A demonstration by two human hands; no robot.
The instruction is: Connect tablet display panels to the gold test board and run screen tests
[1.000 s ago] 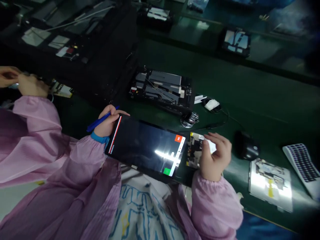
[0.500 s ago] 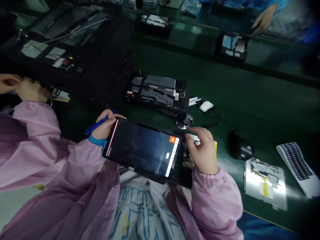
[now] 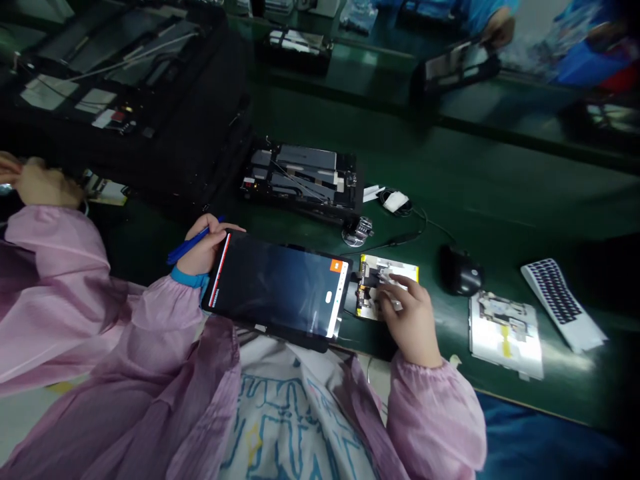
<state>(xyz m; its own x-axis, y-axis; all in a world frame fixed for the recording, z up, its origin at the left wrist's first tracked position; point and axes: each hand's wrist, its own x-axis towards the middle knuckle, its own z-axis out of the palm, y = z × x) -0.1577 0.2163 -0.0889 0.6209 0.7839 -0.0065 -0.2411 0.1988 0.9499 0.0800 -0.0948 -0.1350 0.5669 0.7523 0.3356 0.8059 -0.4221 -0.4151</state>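
Observation:
My left hand (image 3: 199, 248) is closed around the left end of a black tablet (image 3: 275, 287). Its screen is lit, dark in the middle, with an orange square and a white strip at the right end. A slim blue tool (image 3: 187, 247), perhaps a pen or tweezers, is tucked in the same hand. Just right of the tablet lies a circuit board assembly (image 3: 369, 293) with yellow edges. My right hand (image 3: 410, 317) is over it, fingers bent and apart, fingertips at its parts; whether they grip anything is unclear. A small chrome stamp-like object (image 3: 359, 231) stands behind the board.
Opened tablets are stacked at the back left (image 3: 125, 107) and middle (image 3: 300, 175). To the right are a cable (image 3: 397, 202), a black mouse (image 3: 461, 270), a metal plate with boards (image 3: 505, 333) and a white keyboard (image 3: 565, 303). A co-worker's hands (image 3: 47, 183) are at far left.
My right hand has moved from beside the chrome object down onto the circuit board assembly. The view has shifted slightly. Across the bench, another person's hand has tilted up a device.

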